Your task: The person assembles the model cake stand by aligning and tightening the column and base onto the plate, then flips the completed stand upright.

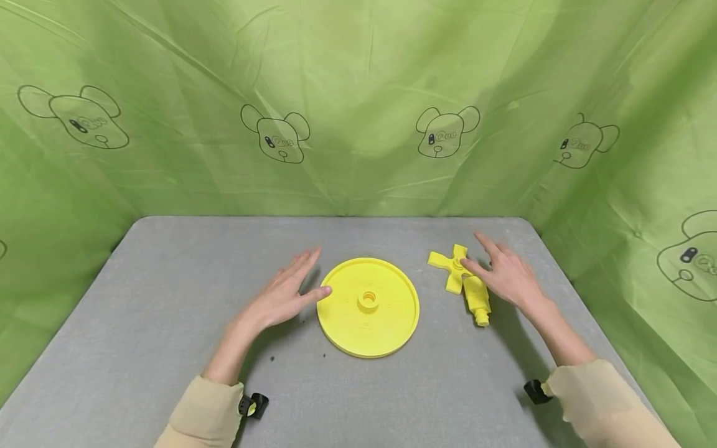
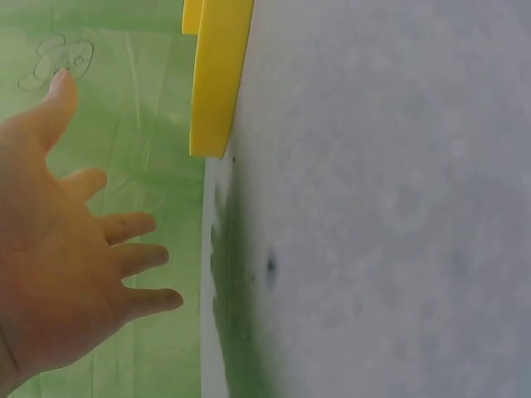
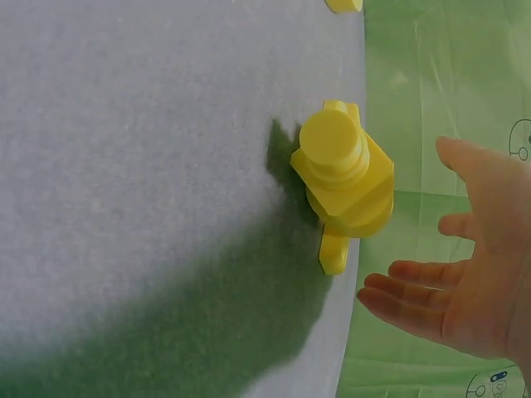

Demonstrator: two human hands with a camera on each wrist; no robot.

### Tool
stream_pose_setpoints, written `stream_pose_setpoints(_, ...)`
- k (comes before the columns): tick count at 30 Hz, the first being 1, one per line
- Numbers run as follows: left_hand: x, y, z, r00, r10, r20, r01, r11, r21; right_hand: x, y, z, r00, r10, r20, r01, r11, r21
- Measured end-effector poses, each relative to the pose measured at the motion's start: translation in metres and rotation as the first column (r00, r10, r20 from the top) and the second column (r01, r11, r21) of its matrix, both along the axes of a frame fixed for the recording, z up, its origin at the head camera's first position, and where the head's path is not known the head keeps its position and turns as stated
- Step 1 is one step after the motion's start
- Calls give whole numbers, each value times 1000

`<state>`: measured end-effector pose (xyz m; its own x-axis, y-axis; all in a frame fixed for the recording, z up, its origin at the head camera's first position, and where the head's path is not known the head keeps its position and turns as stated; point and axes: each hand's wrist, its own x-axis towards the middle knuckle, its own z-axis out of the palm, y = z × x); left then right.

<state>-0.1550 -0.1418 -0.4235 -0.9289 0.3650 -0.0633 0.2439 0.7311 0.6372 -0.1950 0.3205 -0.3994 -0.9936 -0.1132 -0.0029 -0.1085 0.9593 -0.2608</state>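
Your beige sleeves (image 1: 196, 414) come in from the near edge of the surface (image 1: 403, 398), leading to both bare hands. Your left grip (image 1: 282, 297) is spread, fingers extended and holding nothing, with the thumb over the rim of the round yellow dish (image 1: 344, 326); the left wrist view shows it apart from the dish. Your right grip (image 1: 510, 274) is loose and likewise unfilled, hovering above the yellow four-armed cross (image 1: 451, 269) and the stepped yellow plug (image 1: 477, 297).

Judging from this, you are at a moment with no part in hand, either an approach or a release; I cannot tell which. Taking the plug would call for lowering your right hand and curling thumb and fingers across its body, while your left could steady the dish.

The dish lies rim up around mid-surface, its raised central collar (image 1: 368, 309) facing you; being round, it has no long axis. Between it and the right edge, the plug's long axis runs roughly near to far, narrow end toward the near edge. The cross lies just beyond, arms pointing to the far, left and near edges; whether it joins the plug, you cannot tell.
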Motion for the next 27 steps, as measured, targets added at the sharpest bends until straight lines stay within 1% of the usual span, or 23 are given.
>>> stream_pose_setpoints(5,1,2,-2,1000,-4,4,4,1000,-11,2,1,-1,999,-10,36,10,1000,-1)
stream_pose_setpoints(12,3,3,-1,999,-16,48,19,999,-51,3,3,-4,995,-7,96,7,1000,2)
stream_pose_setpoints(16,4,3,-1,998,-23,56,27,997,-71,4,5,-6,991,-2,132,1,1000,6)
stream_pose_setpoints(22,3,4,-1,994,-40,98,50,994,-99,6,5,-6,982,24,189,-23,1000,-4)
stream_pose_setpoints(27,4,6,-1,987,-36,153,57,990,-129,7,4,-7,975,33,221,-36,999,8)
